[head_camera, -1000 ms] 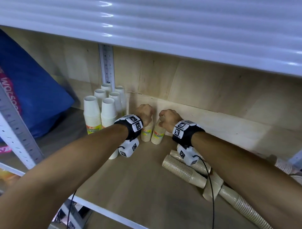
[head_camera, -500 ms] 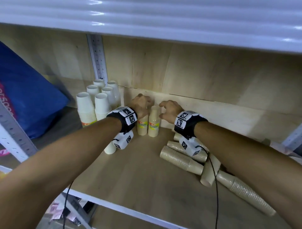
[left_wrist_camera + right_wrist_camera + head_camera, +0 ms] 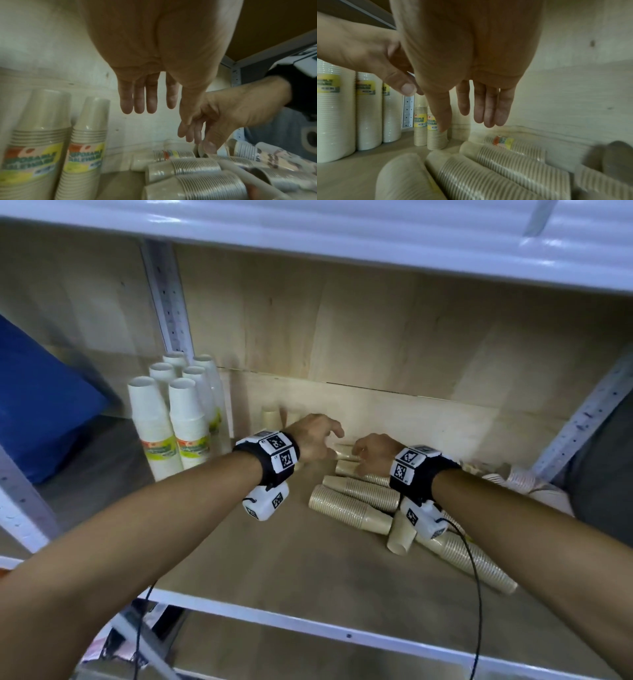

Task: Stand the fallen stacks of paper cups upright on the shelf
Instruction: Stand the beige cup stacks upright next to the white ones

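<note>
At the far left of the wooden shelf [image 3: 260, 570], a blue bag [image 3: 41, 405] is seen beside a white perforated upright [image 3: 168, 302]. Just right of that upright, 6 tall white cup stacks [image 3: 185, 422] are stood upright in a tight cluster, each with a yellow and green label band near its base. Further right, against the back panel [image 3: 376, 337], 2 short beige cup stacks [image 3: 85, 148] are stood upright side by side, touching; in the head view they are largely hidden behind the left hand [image 3: 313, 436]. That hand is held above the shelf with its fingers [image 3: 139, 100] straight and hanging loosely, slightly parted, and nothing is held in it. Just to its right, the right hand [image 3: 375, 455] is lowered over the fallen beige cup stacks [image 3: 352, 501]. Its fingers [image 3: 488, 108] are extended and close together, the thumb set apart; in the left wrist view the thumb tip appears to lie at the rim of a labelled fallen stack near the back panel, but whether it touches cannot be told. Nothing is gripped. The fallen stacks are seen lying on their sides, several touching or crossing, from the middle of the shelf toward its right end. At the far right, more fallen cups [image 3: 524, 481] are piled near a second upright [image 3: 589, 412].
</note>
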{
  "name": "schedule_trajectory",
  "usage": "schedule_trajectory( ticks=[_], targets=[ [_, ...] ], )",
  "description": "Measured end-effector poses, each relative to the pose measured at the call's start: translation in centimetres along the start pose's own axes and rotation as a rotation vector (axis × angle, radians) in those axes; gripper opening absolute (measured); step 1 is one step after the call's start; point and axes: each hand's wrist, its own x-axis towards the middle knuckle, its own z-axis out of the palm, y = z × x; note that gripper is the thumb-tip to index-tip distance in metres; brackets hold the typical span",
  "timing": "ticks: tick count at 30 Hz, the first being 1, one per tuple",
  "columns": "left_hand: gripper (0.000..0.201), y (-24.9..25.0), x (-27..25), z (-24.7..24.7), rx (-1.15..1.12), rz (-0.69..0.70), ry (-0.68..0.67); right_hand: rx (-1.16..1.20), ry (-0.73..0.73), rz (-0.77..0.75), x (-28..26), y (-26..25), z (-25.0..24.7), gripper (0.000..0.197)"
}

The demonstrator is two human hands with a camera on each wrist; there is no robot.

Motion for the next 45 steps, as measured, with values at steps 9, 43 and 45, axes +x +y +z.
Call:
schedule_trajectory(
  ticks=[9,43,45],
  targets=[
    [0.051,1.7,-0.8,5.1,0.069,0.081,-0.206,0.014,-0.092,0.075,-2.1,3.2,2.1,0.065],
    [0.061,-0.6,0.5,8.0,0.226,0.136,-0.35,-0.074,-0.115,-0.009,-0.7,5.7,4.8,0.021],
    [0.059,-1.1,0.2,7.6,0.188,0.11,-0.315,-0.04,-0.117,0.005,-1.0,5.9,4.5,0.026]
  ],
)
